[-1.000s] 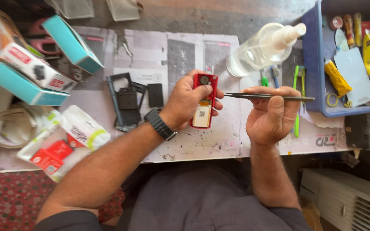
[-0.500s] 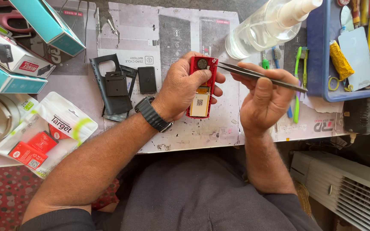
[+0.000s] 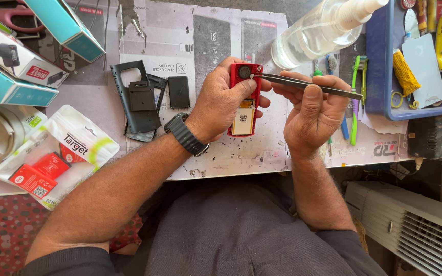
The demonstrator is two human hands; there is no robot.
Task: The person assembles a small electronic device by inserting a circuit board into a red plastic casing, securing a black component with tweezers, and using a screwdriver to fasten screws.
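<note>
My left hand (image 3: 220, 102) grips a small red phone body (image 3: 244, 105) with its back off, held just above the paper-covered bench. A round part sits at the phone's top end and a white label lies in its open middle. My right hand (image 3: 313, 110) pinches dark metal tweezers (image 3: 313, 87), whose tip touches the phone's top end beside the round part. A black watch is on my left wrist.
Black phone covers and a flat battery (image 3: 178, 92) lie left of the hands. Teal boxes (image 3: 65, 25) and plastic packets (image 3: 57, 153) sit at far left. A clear spray bottle (image 3: 318, 30), toothbrushes (image 3: 356, 97) and a blue tray (image 3: 400, 110) of tools are on the right.
The tweezers have swung down so their tip now rests on the phone's top end. Both hands sit closer together and the view has moved in.
</note>
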